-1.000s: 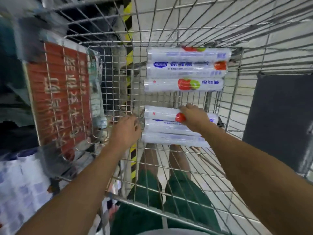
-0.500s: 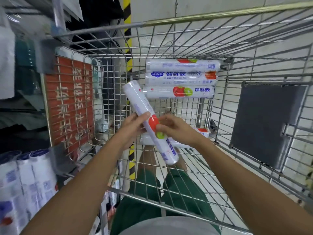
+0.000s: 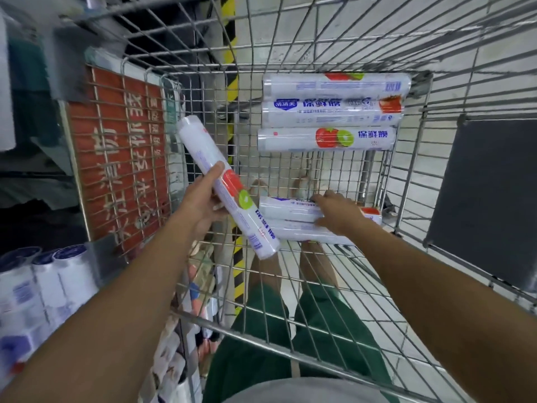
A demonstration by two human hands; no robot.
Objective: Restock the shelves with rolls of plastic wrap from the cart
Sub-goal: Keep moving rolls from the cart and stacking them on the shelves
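Observation:
I look down into a wire shopping cart (image 3: 290,289). My left hand (image 3: 203,199) grips a white roll of plastic wrap (image 3: 226,187) with a tomato and kiwi label, held slanted above the cart floor. My right hand (image 3: 337,212) rests on two rolls (image 3: 290,219) lying on the cart floor, its fingers curled over the upper one. Three more rolls (image 3: 331,112) are stacked against the cart's far end.
A red sign with white characters (image 3: 119,158) hangs on the cart's left wall. Shelf stock of white rolls (image 3: 43,286) stands at the lower left. A dark panel (image 3: 488,199) leans on the right side. My green-trousered legs (image 3: 261,344) show through the mesh.
My right hand let go of the lifted roll and dropped back onto the rolls on the cart floor. My left hand now holds that roll alone, shifted slightly left.

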